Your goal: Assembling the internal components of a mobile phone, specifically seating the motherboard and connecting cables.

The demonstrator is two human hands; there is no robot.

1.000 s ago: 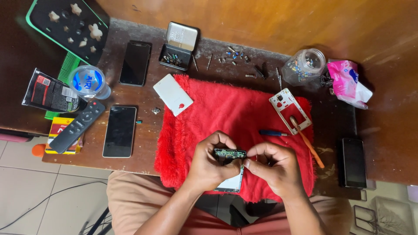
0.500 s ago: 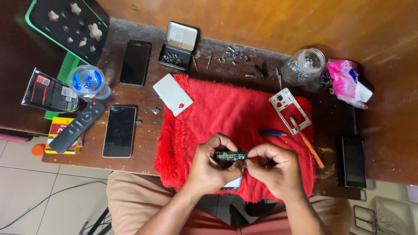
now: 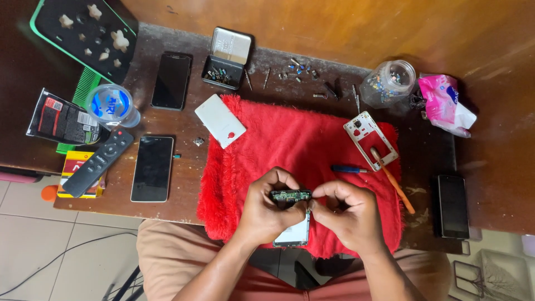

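Note:
My left hand (image 3: 267, 209) and my right hand (image 3: 346, 214) meet over the near edge of a red fluffy cloth (image 3: 290, 145). Between their fingertips they pinch a small green circuit board (image 3: 291, 195), held level, each hand at one end. Under the hands lies an opened phone body (image 3: 292, 234), partly hidden. On the cloth's right side rest a white phone frame (image 3: 370, 139), a blue-handled screwdriver (image 3: 348, 169) and an orange-handled tool (image 3: 393, 181). A white back cover (image 3: 220, 120) lies at the cloth's top left corner.
On the wooden table (image 3: 184, 195): two dark phones (image 3: 171, 81) (image 3: 152, 167), a remote (image 3: 105, 161), a blue-lidded cup (image 3: 111, 106), an open tin of screws (image 3: 225, 58), loose screws (image 3: 301, 69), a glass jar (image 3: 387, 83), a pink packet (image 3: 443, 103), another phone (image 3: 452, 205) at right.
The hands stay together on the small board; fingers shift slightly around it. Nothing else on the table has moved.

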